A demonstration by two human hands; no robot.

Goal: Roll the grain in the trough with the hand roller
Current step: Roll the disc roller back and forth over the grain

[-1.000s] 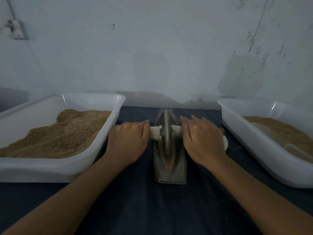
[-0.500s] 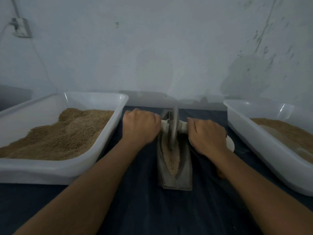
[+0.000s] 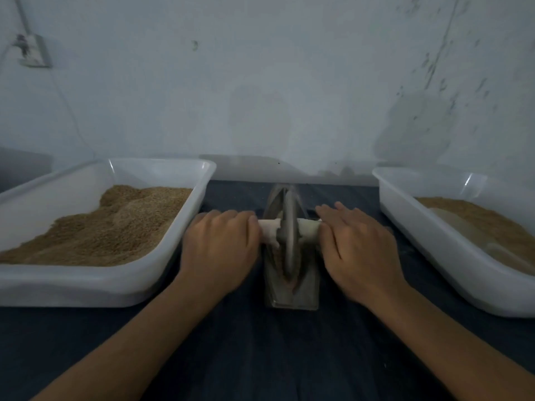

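Since half a second ago we have drawn the hand roller (image 3: 289,235) back toward us along the trough (image 3: 292,290), so its disc now stands nearer the trough's 6 o'clock end, and our fingers have flattened out from a closed grip. Our left hand (image 3: 220,250) lies palm-down over the left end of the pale axle, fingers fairly straight and pressing on it; our right hand (image 3: 356,250) does the same at the right end, so each grip is loose and flat, not wrapped round. Little of the grain (image 3: 293,285) shows in the trough, just a pale patch below the disc. On the dark desk (image 3: 260,357), a white tray (image 3: 179,233) heaped with brown grain sits at 9 o'clock of the trough, and a second white tray (image 3: 411,235) at 3 o'clock.
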